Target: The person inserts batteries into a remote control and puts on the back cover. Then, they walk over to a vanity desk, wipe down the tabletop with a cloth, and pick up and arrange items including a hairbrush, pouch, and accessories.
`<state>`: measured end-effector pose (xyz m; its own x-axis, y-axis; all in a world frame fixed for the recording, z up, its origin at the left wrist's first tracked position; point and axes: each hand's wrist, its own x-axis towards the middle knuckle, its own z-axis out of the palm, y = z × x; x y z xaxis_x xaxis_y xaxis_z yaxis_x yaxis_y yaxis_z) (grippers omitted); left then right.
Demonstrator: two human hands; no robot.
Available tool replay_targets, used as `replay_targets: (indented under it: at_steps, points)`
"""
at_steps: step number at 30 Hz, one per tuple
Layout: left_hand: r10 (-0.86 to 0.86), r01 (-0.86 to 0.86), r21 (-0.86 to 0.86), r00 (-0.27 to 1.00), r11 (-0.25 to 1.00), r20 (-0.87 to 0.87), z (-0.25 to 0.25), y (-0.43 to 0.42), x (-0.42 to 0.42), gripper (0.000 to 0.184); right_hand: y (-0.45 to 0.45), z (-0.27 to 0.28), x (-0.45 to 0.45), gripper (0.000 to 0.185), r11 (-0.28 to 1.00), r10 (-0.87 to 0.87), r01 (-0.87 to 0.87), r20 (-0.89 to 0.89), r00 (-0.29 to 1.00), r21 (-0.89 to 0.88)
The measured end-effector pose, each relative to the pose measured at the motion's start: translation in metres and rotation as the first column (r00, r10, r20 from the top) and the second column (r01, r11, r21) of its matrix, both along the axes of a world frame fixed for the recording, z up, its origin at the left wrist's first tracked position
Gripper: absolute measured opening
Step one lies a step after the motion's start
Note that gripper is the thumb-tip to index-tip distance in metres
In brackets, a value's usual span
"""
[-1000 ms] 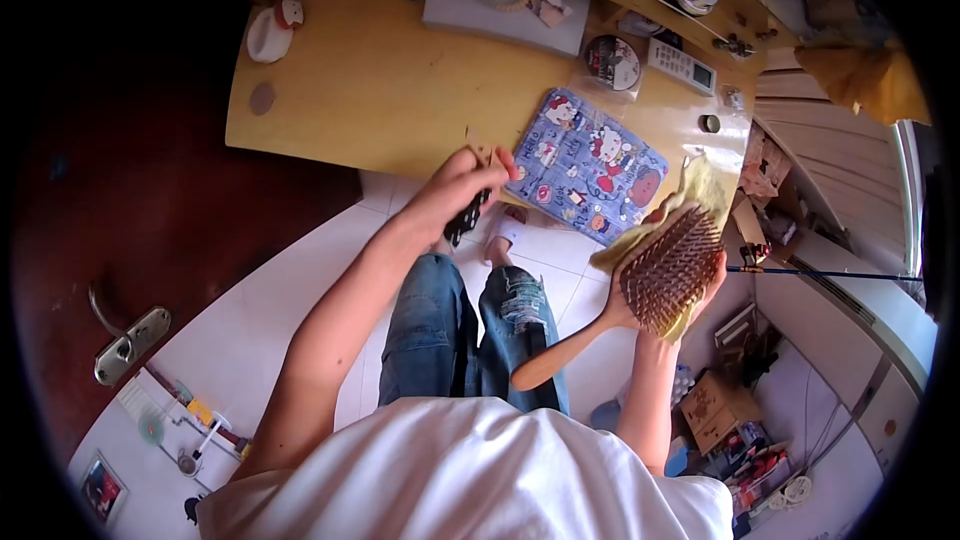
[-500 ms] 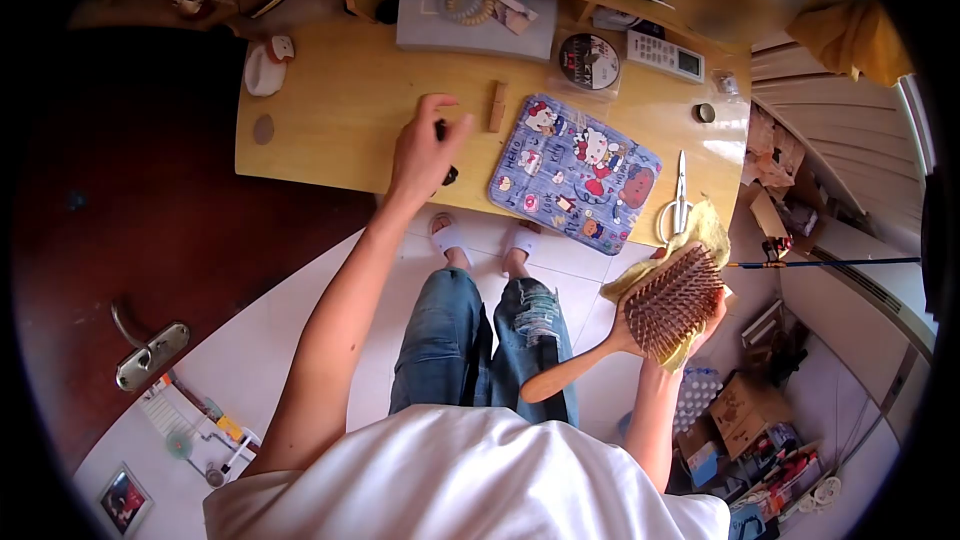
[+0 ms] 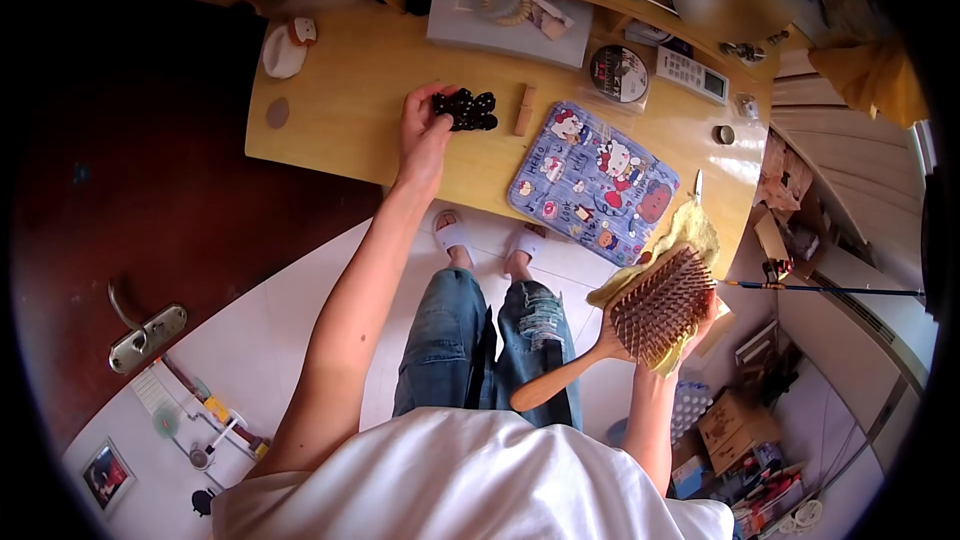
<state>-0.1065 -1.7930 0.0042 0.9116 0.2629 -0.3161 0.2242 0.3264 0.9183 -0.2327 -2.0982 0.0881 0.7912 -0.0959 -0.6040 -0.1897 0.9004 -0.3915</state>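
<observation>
My left hand [image 3: 424, 132] holds a black hair tie with white dots [image 3: 466, 110] above the wooden desk. Just right of it lies a wooden clothespin [image 3: 525, 110]. A blue cartoon-print mat [image 3: 597, 183] rests near the desk's front edge. In my right hand [image 3: 708, 318] are a wooden hairbrush [image 3: 655, 310], bristles up, and a yellow cloth [image 3: 690, 235] under it. The brush handle points toward my lap. Scissors [image 3: 699, 183] show only a blade tip beyond the cloth.
On the desk [image 3: 350, 70] are a grey box [image 3: 510, 25], a round disc-shaped pack [image 3: 619, 74], a white remote [image 3: 692, 74], a small round tin [image 3: 723, 134] and a white item [image 3: 288, 50]. A door handle [image 3: 147, 336] is at the left, cartons [image 3: 735, 427] at lower right.
The clothespin, first in my left hand, now lies on the desk. My left hand has moved up and left and shows the black hair tie. My right hand keeps the brush and cloth.
</observation>
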Motion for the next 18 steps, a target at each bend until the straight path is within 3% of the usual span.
replay_targets:
  at_steps: [5, 6, 7, 8, 9, 10, 11, 12, 13, 14, 15, 16, 18]
  points:
    - [-0.111, 0.109, 0.023, 0.986, 0.994, 0.123, 0.007, -0.003, 0.015, 0.042, 0.005, -0.005, -0.001, 0.061, 0.999, 0.008, -0.008, -0.009, 1.000, 0.038]
    - [-0.175, 0.096, 0.447, 0.975, 0.889, 0.140, 0.015, -0.007, 0.014, 0.043, 0.010, -0.008, 0.001, 0.062, 1.000, 0.016, -0.017, -0.042, 0.999, -0.025]
    - [-0.245, 0.055, 0.782, 0.961, 0.621, 0.128, 0.030, -0.016, 0.011, 0.044, 0.015, -0.003, 0.007, 0.060, 1.000, 0.029, -0.029, -0.014, 0.999, -0.011]
    - [-0.310, -0.002, 0.969, 0.947, 0.246, 0.081, 0.045, -0.025, 0.005, 0.046, 0.021, 0.004, 0.011, 0.059, 0.999, 0.037, -0.037, 0.003, 0.999, -0.002]
    - [-0.372, -0.038, 0.981, 0.922, 0.189, 0.108, 0.071, -0.032, -0.006, 0.046, 0.025, 0.004, 0.013, 0.057, 0.999, 0.041, -0.041, -0.015, 0.999, -0.019]
    - [-0.431, 0.358, 0.751, 0.896, 0.555, -0.108, 0.088, -0.039, -0.027, 0.043, 0.028, 0.002, 0.018, 0.056, 0.997, 0.063, -0.064, -0.021, 0.998, -0.035]
    - [-0.557, 0.611, 0.268, 0.790, 0.745, -0.256, 0.102, -0.042, -0.053, 0.042, 0.033, 0.000, 0.021, 0.055, 0.995, 0.095, -0.095, -0.035, 0.995, 0.003]
    - [-0.778, 0.780, -0.109, 0.583, 0.617, -0.232, 0.092, -0.034, -0.081, 0.045, 0.041, -0.002, 0.024, 0.054, 0.991, 0.128, -0.126, -0.040, 0.991, 0.050]
    - [-0.884, 0.726, -0.522, 0.445, 0.448, -0.141, 0.087, -0.030, -0.112, 0.054, 0.052, 0.004, 0.028, 0.053, 0.976, 0.189, -0.187, 0.000, 0.982, 0.110]
    - [-0.902, 0.813, -0.494, 0.414, 0.307, 0.122, 0.099, -0.037, -0.129, 0.063, 0.065, 0.012, 0.032, 0.053, 0.953, 0.245, -0.248, 0.042, 0.969, 0.171]
    - [-0.848, 0.592, -0.725, 0.529, 0.352, 0.020, 0.125, -0.042, -0.144, 0.066, 0.077, 0.016, 0.034, 0.052, 0.955, 0.291, -0.290, -0.004, 0.957, 0.059]
    - [-0.845, 0.547, -0.790, 0.529, 0.278, 0.070, 0.121, -0.034, -0.158, 0.070, 0.086, 0.017, 0.036, 0.052, 0.901, 0.413, -0.405, 0.021, 0.911, -0.157]
    - [-0.847, 0.493, -0.795, 0.529, 0.353, -0.048, 0.111, -0.010, -0.185, 0.072, 0.114, 0.008, 0.040, 0.053, 0.756, 0.505, -0.440, 0.004, 0.863, -0.484]
